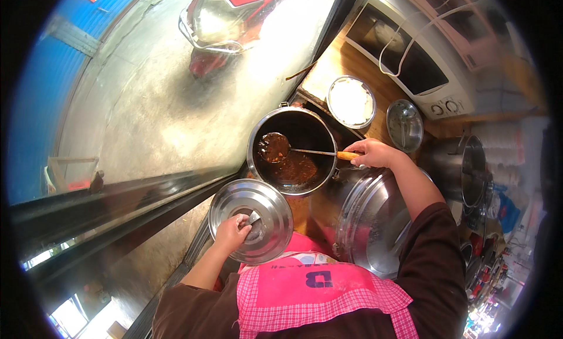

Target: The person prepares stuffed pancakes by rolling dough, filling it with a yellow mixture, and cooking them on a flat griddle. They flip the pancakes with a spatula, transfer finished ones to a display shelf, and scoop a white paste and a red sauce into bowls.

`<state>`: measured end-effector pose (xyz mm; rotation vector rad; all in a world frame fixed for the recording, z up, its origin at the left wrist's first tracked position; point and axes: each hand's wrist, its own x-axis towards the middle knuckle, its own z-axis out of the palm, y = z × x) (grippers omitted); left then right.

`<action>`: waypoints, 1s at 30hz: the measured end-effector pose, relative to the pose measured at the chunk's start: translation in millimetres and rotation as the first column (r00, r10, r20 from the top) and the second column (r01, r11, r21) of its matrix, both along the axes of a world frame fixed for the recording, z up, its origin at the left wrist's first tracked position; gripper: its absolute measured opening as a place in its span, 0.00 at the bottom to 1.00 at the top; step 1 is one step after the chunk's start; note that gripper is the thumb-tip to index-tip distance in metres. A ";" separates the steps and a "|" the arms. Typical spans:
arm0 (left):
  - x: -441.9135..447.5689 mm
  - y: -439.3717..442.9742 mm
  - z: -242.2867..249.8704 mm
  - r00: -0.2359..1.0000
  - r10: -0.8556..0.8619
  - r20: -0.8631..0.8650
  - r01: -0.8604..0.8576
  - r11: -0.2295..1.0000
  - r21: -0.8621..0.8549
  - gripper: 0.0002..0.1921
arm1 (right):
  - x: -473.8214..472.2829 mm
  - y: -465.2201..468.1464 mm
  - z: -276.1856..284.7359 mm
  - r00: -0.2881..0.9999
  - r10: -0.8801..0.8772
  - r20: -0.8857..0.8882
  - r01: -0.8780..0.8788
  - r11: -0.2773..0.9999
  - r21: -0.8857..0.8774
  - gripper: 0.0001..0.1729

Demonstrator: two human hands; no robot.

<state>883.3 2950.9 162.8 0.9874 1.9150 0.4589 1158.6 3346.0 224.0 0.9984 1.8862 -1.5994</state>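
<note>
A deep steel pot [327, 134] stands in front of me with dark brown sauce [294, 171] low inside it. My right hand [374, 152] grips the wooden handle of a ladle [313, 152] at the pot's right rim. The ladle's round bowl hangs inside the pot and holds brown liquid with small bits in it. My left hand [233, 233] holds a round steel lid [272, 216] by its flat metal handle, close to the pot's near left side. The lid looks roughly level.
A bowl of white contents [351, 102] and a steel bowl [404, 125] sit beyond my right hand. A microwave oven [400, 48] stands behind them. Under my right forearm is a large domed steel vessel [374, 220]. Another tall pot [473, 172] is at right. Dark frame rails [193, 183] run along the left.
</note>
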 end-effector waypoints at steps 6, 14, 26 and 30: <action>2.1 0.9 0.7 1.000 0.025 0.000 -0.025 1.000 0.006 0.15 | 5.4 1.4 10.6 0.993 -0.089 0.072 0.097 0.988 -0.121 0.23; 1.3 4.4 2.5 1.000 0.009 -0.001 -0.009 1.000 -0.003 0.16 | 15.5 -3.3 40.3 0.987 -0.138 -0.081 0.141 0.989 0.037 0.25; 7.5 24.4 9.0 0.999 -0.035 0.021 0.034 0.999 0.033 0.16 | 107.7 -2.9 124.5 0.895 -0.445 -0.039 0.444 0.876 0.187 0.26; 13.0 29.0 4.5 0.999 -0.021 0.033 0.019 0.999 0.048 0.15 | 135.3 -14.3 127.8 0.845 -0.528 -0.078 0.525 0.795 0.303 0.24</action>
